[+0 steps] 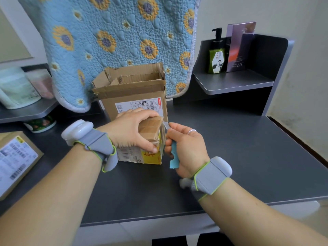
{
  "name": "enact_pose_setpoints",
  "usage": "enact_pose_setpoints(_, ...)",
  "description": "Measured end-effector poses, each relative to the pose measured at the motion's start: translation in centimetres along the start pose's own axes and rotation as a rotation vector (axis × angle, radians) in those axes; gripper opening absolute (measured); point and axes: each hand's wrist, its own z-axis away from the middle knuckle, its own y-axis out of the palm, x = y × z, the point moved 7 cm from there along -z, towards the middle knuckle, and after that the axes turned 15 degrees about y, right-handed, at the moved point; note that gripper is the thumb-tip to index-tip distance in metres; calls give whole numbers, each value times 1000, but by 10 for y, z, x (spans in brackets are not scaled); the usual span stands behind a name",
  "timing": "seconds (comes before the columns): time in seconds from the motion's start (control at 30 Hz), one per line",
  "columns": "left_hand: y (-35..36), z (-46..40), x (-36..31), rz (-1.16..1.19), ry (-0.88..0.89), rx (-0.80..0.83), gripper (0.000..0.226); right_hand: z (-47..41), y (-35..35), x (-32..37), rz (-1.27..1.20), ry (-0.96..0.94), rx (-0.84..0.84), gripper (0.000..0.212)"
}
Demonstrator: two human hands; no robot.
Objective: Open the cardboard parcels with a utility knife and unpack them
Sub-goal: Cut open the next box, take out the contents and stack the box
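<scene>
Head view, frame centre: left hand (132,129) clamps the small taped brown cardboard parcel (148,144) on the dark desk (248,157); right hand (184,148) fingers curl around a teal-handled utility knife (173,155), blade seemingly at the parcel's top-right edge.

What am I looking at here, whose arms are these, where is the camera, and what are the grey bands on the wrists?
One camera on the person's head looks down at their own bare arms; no robot. The grey wristbands carry some device, its purpose unclear. The left hand steadies a small taped parcel on the dark desk. The right hand holds a blue-handled utility knife, blade at the parcel's top right edge. Behind stands an opened box; another labelled parcel lies far left.
</scene>
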Motion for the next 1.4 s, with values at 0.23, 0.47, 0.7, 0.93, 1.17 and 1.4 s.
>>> enact_pose_setpoints(0.23, 1, 0, 1, -9, -4, 36, 96, 1, 2, 1, 7, -7, 61, 19)
enact_pose_setpoints(0.47, 1, 1, 0, -7, 9, 25, 99, 7, 3, 0, 48, -23, 103, 24)
enact_pose_setpoints(0.7, 1, 1, 0, -4, 6, 5, 95, 13, 0, -2, 51, -30, 88, 18)
enact_pose_setpoints(0.93, -1, 2, -3, -11, -7, -13, 100, 23, 9, -12, 50, 8, 152, 20)
enact_pose_setpoints(1.17, -1, 3, -5, -4, 8, -1, 100, 27, 5, -5, 200, -22, 150, 19)
enact_pose_setpoints(1.4, 1, 0, -3, 26, 62, -9, 87, 21, -21, 25, 447, -256, -110, 16)
